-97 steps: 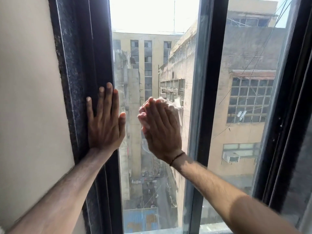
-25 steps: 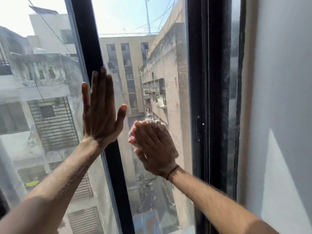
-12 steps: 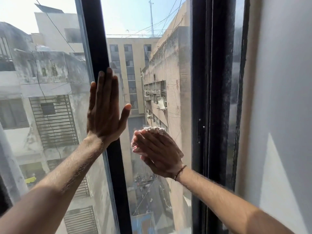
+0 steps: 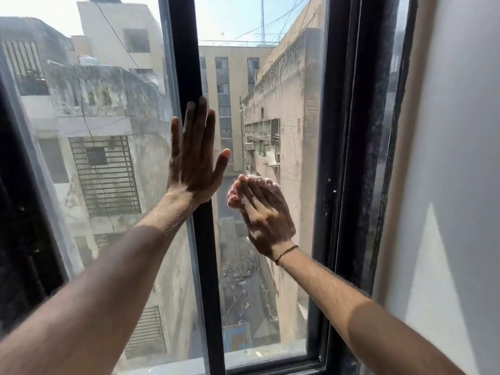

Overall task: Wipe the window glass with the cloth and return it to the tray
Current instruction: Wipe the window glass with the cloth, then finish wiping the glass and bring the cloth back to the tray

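Note:
My right hand [image 4: 263,215] presses a pale, pinkish-white cloth [image 4: 234,193] flat against the right window pane [image 4: 292,109], near its middle height. Only the cloth's edges show past my fingertips; the rest is hidden under the palm. My left hand [image 4: 193,155] lies flat with fingers spread on the black centre mullion [image 4: 186,63] and the edge of the left pane [image 4: 89,147], holding nothing. The tray is not in view.
A black outer frame [image 4: 349,158] with a small latch [image 4: 327,196] borders the right pane; a pale wall [image 4: 446,131] lies to its right. A dark frame [image 4: 16,212] edges the far left. The sill [image 4: 270,361] runs along the bottom. Buildings show outside.
The view has shifted left and down a little, bringing the sill in. My right hand with the cloth has slid slightly down and rightward on the pane. My left hand stays flat on the mullion.

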{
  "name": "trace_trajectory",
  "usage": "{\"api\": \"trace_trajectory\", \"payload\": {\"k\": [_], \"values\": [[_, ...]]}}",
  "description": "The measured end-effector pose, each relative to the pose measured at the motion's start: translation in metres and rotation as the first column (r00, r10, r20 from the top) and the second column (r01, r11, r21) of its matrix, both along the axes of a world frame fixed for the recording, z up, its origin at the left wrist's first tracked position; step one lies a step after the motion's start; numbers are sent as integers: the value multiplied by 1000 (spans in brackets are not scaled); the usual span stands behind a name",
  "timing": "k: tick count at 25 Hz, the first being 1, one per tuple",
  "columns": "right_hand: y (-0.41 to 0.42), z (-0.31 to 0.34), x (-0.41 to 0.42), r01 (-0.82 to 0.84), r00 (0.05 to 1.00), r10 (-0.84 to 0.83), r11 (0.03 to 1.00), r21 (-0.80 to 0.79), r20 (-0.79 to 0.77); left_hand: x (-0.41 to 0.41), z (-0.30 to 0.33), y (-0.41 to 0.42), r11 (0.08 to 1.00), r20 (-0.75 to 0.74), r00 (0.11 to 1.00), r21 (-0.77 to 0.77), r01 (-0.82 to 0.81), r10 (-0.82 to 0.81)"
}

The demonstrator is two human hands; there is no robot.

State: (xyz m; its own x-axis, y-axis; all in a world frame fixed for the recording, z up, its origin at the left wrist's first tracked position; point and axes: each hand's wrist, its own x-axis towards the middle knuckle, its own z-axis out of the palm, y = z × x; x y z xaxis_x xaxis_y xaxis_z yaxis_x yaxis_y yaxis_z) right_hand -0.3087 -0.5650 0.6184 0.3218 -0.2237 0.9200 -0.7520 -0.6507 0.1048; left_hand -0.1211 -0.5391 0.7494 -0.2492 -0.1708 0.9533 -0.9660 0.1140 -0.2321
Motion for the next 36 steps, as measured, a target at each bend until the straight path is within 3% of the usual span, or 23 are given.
{"api": "trace_trajectory", "payload": {"k": [1, 2, 3, 4, 5, 7, 8, 10, 12, 15, 18, 21, 23, 27, 31, 36], "values": [[13, -8, -5, -31, 997, 17, 984, 177, 80, -4, -3, 7, 998, -20, 1000, 53, 23, -22], [30, -13, -8, -143, 975, 57, 903, 406, 216, -6, -15, 20, 992, -19, 998, 111, 56, -55], [49, -20, -11, -319, 915, 75, 736, 597, 396, -8, -38, 36, 980, -4, 995, 175, 99, -100], [63, -24, -16, -492, 825, 36, 535, 686, 564, -11, -65, 50, 955, -8, 987, 251, 159, -162], [75, -29, -19, -662, 715, -11, 313, 681, 699, -15, -94, 69, 909, -58, 973, 347, 228, -222], [100, -44, -22, -866, 495, -115, -137, 480, 861, -19, -143, 112, 738, -231, 927, 562, 374, -294], [113, -55, -21, -868, 457, -161, -296, 399, 875, -21, -161, 132, 622, -341, 894, 643, 446, -289], [136, -80, -9, -808, 497, -194, -460, 369, 845, -15, -189, 165, 448, -541, 817, 692, 566, -198], [157, -109, 9, -757, 545, -218, -544, 363, 810, 2, -217, 193, 389, -685, 724, 648, 655, -79], [196, -170, 47, -713, 553, -341, -666, 220, 760, 46, -278, 248, 303, -801, 566, 598, 742, 195], [243, -246, 86, -621, 623, -429, -780, 80, 654, 93, -356, 305, 221, -774, 438, 576, 787, 458], [294, -322, 107, -564, 700, -475, -826, 5, 533, 126, -434, 365, 272, -716, 258, 535, 800, 648], [335, -382, 120, -541, 780, -477, -839, 53, 405, 143, -501, 410, 309, -630, 125, 533, 788, 767], [411, -496, 123, -348, 934, -348, -827, 442, 85, 134, -622, 487, 327, -391, -98, 577, 748, 915], [467, -608, 116, -165, 941, -304, -794, 585, -147, 105, -738, 531, 245, -223, -135, 601, 761, 965], [479, -670, 100, 11, 919, -246, -765, 644, -307, 92, -800, 539, 159, -177, -60, 622, 767, 982]]}}
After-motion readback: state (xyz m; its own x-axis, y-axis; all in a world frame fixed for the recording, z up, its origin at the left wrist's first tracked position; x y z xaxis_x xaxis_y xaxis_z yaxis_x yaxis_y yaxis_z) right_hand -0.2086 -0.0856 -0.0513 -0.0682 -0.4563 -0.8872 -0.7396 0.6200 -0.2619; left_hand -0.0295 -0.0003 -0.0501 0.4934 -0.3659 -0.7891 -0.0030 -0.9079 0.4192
